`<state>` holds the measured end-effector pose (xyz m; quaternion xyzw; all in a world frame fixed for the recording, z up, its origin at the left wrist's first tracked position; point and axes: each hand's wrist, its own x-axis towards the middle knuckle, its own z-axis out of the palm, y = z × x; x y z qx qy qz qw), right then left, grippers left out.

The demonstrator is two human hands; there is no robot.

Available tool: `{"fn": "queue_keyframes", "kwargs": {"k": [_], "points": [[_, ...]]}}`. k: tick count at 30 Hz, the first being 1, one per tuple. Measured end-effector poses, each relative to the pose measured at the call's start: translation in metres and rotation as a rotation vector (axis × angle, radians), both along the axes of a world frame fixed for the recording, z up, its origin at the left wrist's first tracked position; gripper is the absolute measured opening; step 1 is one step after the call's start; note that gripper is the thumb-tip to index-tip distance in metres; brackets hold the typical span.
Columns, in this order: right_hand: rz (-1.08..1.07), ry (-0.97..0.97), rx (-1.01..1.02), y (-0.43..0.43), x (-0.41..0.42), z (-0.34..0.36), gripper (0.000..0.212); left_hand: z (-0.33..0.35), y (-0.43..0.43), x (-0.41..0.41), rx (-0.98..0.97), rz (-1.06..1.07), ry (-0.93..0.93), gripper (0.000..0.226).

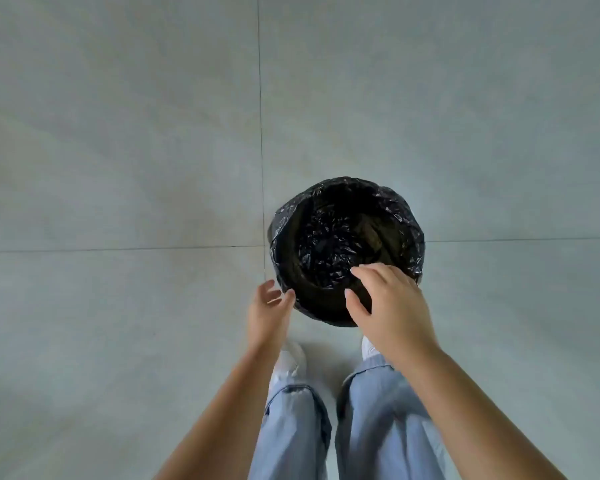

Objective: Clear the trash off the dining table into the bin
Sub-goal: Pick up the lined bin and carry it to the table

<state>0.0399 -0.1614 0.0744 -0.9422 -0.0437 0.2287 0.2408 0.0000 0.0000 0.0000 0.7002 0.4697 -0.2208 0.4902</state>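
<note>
A round bin (409, 237) lined with a crinkled black plastic bag stands on the floor right in front of my feet. Its inside is dark, and I cannot tell what lies in it. My left hand (269, 311) hovers at the bin's near-left rim, fingers spread, holding nothing. My right hand (388, 306) hangs over the near edge of the opening, palm down, fingers apart and empty. No dining table and no trash are in view.
Pale grey floor tiles (118, 133) with thin dark joints spread all around the bin. My legs in light blue jeans (378, 427) and white shoes (288, 362) stand just behind it.
</note>
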Motion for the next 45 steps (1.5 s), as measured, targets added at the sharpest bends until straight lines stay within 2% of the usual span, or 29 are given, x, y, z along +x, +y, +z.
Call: {"fn": "queue_keyframes", "kwargs": {"k": [4, 7, 13, 17, 19, 24, 37, 45], "points": [[-0.015, 0.022, -0.021, -0.003, 0.001, -0.022, 0.029, -0.02, -0.006, 0.0, -0.02, 0.092, -0.042, 0.02], [-0.007, 0.06, -0.02, -0.003, -0.001, -0.027, 0.032, -0.014, -0.009, 0.002, -0.09, 0.182, -0.031, 0.02], [-0.049, 0.055, -0.022, -0.003, 0.004, 0.014, 0.031, 0.038, -0.008, 0.016, -0.027, 0.125, -0.022, 0.015], [-0.088, 0.007, -0.044, -0.007, 0.02, 0.066, 0.031, 0.099, -0.001, 0.031, 0.103, 0.055, 0.006, 0.021], [-0.109, -0.032, -0.041, -0.009, 0.03, 0.098, 0.031, 0.136, 0.007, 0.038, 0.166, 0.014, 0.009, 0.017], [-0.188, -0.123, -0.015, -0.011, 0.051, 0.19, 0.03, 0.24, 0.021, 0.051, 0.307, -0.08, -0.058, 0.022], [-0.287, -0.37, 0.145, -0.01, 0.034, 0.43, 0.032, 0.486, 0.006, 0.065, 0.36, -0.119, -0.5, 0.034], [-0.309, -0.574, 0.195, -0.035, 0.023, 0.534, 0.03, 0.582, -0.011, 0.054, 0.335, -0.207, -0.683, 0.038]]}}
